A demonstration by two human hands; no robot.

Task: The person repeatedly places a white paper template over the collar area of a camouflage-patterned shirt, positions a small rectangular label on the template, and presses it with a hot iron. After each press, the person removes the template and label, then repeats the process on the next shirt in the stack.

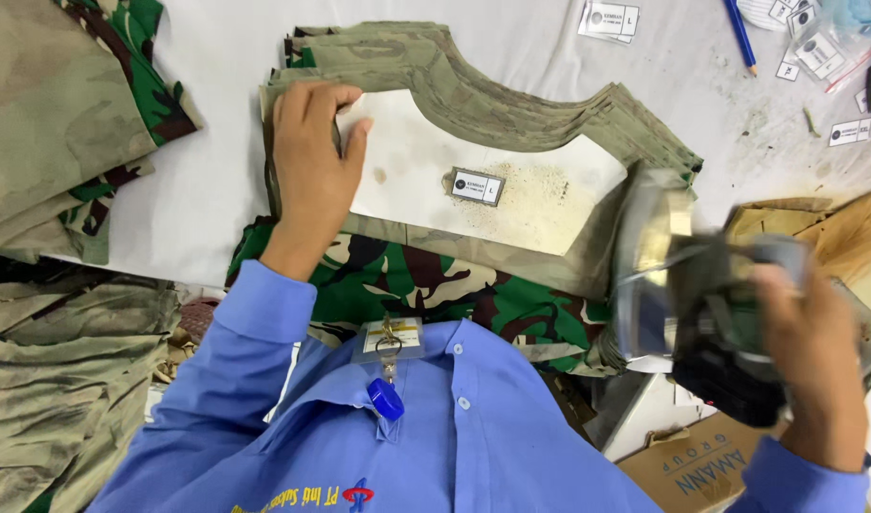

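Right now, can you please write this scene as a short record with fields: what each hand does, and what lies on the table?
left hand: pressing flat on the corner of the white collar-shaped pattern piece
right hand: gripping a blurred iron, lifted beside the stack
label: small white size tag lying on the pattern piece
stack: camouflage fabric pieces under the pattern
table: white, with a blue pen at the far right

At the upper left of the frame we see a heap of camouflage fabric (60, 104), and more folded cloth (56, 380) fills the lower left. Along the upper right edge we find a blue pen (741, 36) and several small white size tags (608, 19) scattered on the white table (208, 171). At the lower right sits a brown cardboard box (697, 465).
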